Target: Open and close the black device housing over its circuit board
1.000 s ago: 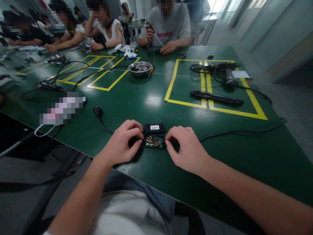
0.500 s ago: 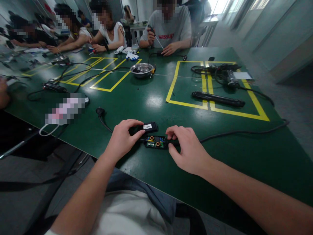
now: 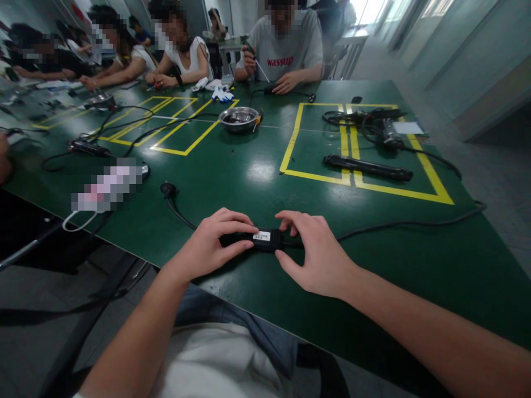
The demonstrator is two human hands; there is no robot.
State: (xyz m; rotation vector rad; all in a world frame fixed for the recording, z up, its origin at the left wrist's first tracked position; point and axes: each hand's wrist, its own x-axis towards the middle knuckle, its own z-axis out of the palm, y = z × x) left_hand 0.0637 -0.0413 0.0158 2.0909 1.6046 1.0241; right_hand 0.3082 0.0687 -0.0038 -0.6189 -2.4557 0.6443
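Case (image 3: 274,240), black and ribbed at its right end, lies on the green worktop (image 3: 232,177) close to the near edge, directly in front of the person. A white label (image 3: 262,236) with printed characters, too small to read, faces up. The left hand (image 3: 209,243) pinches the left part of the case, thumb on the near side and fingertips on the far side. The right hand (image 3: 321,251) arches about the right end, thumb and fingers spread apart on opposite sides; whether the fingertips touch the case cannot be told. A black cable (image 3: 394,223) extends from beneath the right hand toward the right side of the worktop. To the left of the left hand lies a black plug (image 3: 168,190) on its lead. Beyond the hands stands a metal bowl (image 3: 238,128), holding small dark items that cannot be identified. At right, a long black bundle (image 3: 368,167) lies across yellow tape markings (image 3: 315,177), with coiled cables behind it. Across the worktop, a co-worker in a grey shirt (image 3: 305,52) holds a screwdriver (image 3: 262,71) angled down toward a dark part.
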